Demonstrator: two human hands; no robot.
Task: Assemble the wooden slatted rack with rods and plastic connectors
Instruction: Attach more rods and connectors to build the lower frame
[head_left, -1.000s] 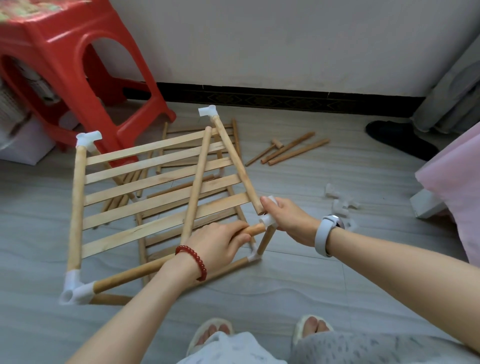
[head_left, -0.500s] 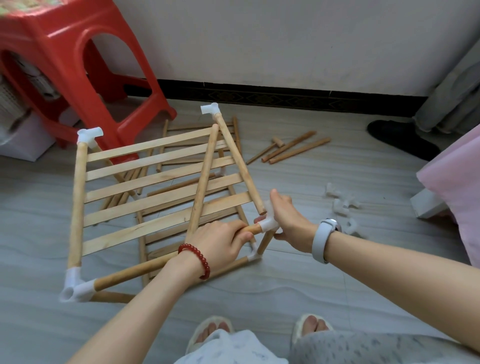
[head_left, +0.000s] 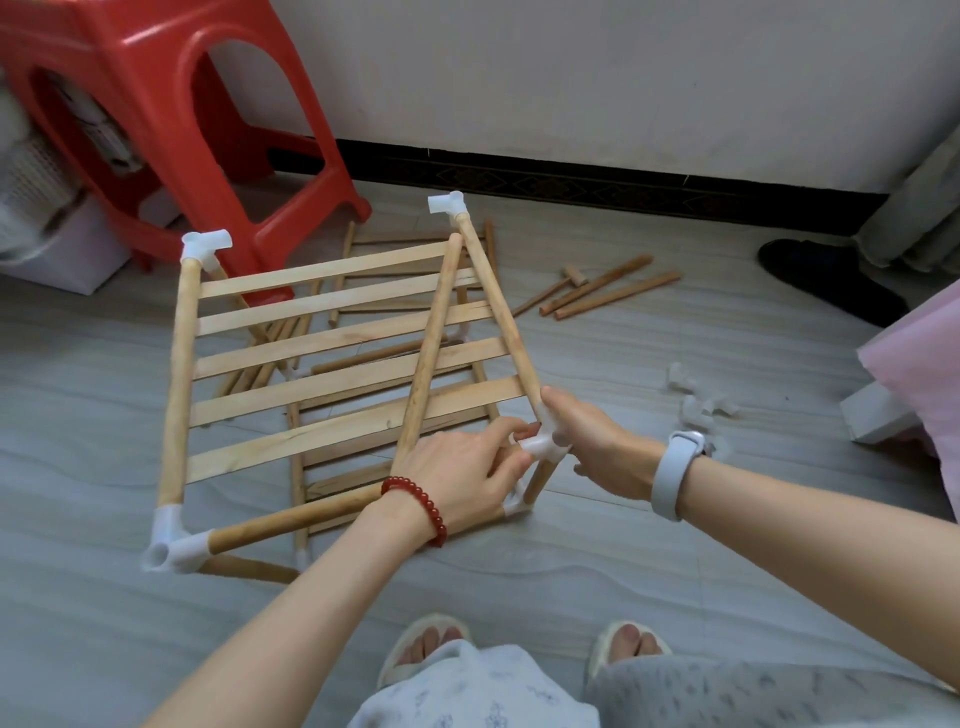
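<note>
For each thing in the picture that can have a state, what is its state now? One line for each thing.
Slatted panel: held up, tilted above the floor.
Near right connector: on the panel's corner, held by both hands.
Left hand: pinches the near rod at that connector.
Right hand: grips the connector.
Near left connector: fitted, one socket empty.
Loose rods: lying on the floor.
Spare connectors: loose on the floor.

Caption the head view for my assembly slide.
Both hands press a white corner connector onto the wooden slatted rack.
</note>
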